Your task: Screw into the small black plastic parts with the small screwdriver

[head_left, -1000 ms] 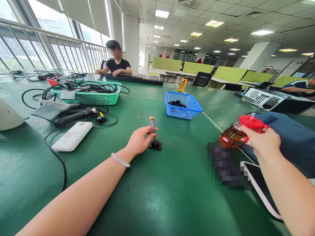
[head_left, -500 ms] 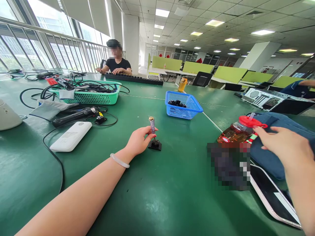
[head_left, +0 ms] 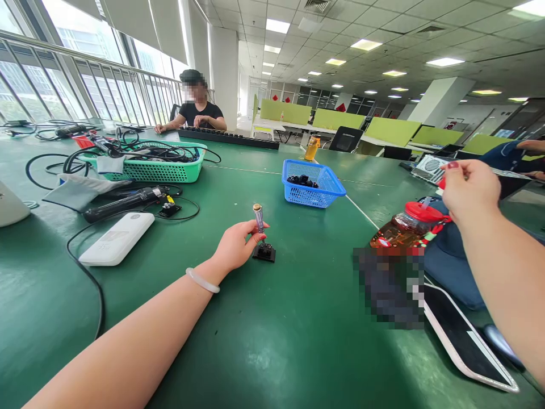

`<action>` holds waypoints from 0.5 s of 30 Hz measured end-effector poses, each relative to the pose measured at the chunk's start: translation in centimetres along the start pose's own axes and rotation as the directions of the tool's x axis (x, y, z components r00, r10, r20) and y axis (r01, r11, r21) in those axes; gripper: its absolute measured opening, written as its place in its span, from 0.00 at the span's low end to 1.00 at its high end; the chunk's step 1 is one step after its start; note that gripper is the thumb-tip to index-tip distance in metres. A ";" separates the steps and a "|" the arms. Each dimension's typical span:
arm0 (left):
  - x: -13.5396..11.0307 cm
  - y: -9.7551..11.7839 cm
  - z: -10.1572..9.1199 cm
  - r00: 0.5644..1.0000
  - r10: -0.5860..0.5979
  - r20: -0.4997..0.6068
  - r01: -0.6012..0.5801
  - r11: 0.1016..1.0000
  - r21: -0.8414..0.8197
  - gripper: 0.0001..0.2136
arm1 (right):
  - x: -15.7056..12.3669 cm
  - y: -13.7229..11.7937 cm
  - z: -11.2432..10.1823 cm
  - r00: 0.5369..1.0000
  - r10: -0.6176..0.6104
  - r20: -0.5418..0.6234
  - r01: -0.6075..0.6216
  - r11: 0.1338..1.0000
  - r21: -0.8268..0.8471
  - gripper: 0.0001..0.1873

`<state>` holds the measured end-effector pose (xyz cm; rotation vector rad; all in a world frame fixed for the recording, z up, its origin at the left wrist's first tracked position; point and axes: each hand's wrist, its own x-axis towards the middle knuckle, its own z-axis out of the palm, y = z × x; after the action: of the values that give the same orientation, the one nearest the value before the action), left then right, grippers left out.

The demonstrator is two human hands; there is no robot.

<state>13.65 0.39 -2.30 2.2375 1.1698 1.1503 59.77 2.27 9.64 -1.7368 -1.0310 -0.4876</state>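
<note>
My left hand (head_left: 238,244) pinches a small screwdriver (head_left: 258,216) with a clear handle and a tan end cap. The screwdriver stands nearly upright, its lower end at a small black part (head_left: 264,253) on the green table. My right hand (head_left: 470,187) is raised at the right, above a dark blue cloth bag (head_left: 451,267). Its fingers are curled and pressed together; whether anything is between them is hidden. Just left of and below it is a jug (head_left: 395,230) with a red lid (head_left: 421,212) and amber liquid.
A blue basket (head_left: 313,196) holds black parts. At the left are a green basket (head_left: 157,170) of cables, a white power bank (head_left: 117,238) and a black cylindrical device (head_left: 123,204). A phone (head_left: 464,335) lies at right. A person (head_left: 200,111) sits across the table.
My right hand has lifted up and away from beside the jug, and its spread fingers have closed together. My left hand still holds the screwdriver at the black part. The view has shifted slightly.
</note>
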 end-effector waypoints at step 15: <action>0.1 -0.1 0.1 1.000 -0.004 0.003 0.004 1.000 0.000 0.12 | -0.6 0.2 0.1 0.897 -0.048 0.439 0.164 0.959 -0.230 0.14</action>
<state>13.70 0.50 -2.35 2.2345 1.1726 1.1450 59.55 2.10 9.04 -2.0897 -1.4337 -0.3229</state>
